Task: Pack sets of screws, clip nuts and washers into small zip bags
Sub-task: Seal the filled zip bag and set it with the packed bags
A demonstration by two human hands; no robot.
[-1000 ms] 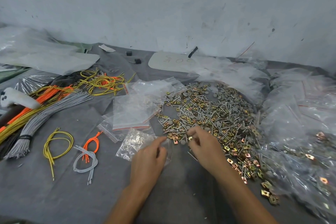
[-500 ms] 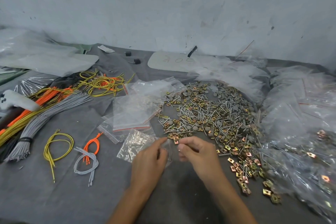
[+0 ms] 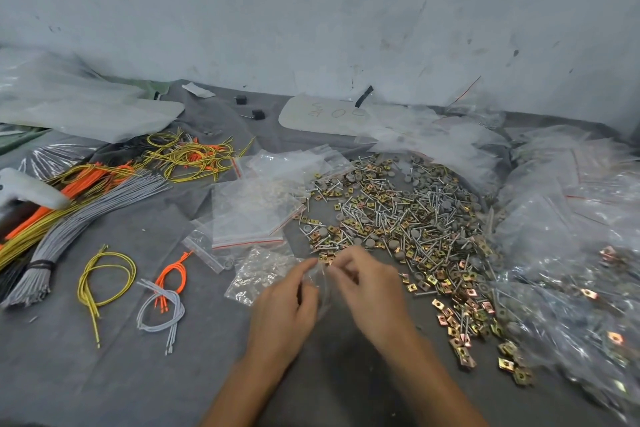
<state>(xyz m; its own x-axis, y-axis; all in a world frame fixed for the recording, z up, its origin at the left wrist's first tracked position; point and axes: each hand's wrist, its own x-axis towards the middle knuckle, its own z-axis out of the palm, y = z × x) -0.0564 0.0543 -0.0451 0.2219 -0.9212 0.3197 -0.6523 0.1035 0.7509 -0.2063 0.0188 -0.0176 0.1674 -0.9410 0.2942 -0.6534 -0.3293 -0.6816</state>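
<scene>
Centrally, the left hand (image 3: 287,305) pinches the small zip bag (image 3: 320,284) at its mouth, just beside the hardware pile (image 3: 398,218) on the bench (image 3: 104,374); the right hand (image 3: 370,284) pinches there too, on film or a part, unclear. Light, limp, slippery film probably grips best at the stiffer zip strip

Shiny metal screws (image 3: 398,215) and brassy clip nuts (image 3: 460,315) (glossy clear-plastic zip bags (image 3: 249,215) beside) on matt grey cloth (image 3: 104,374)
</scene>
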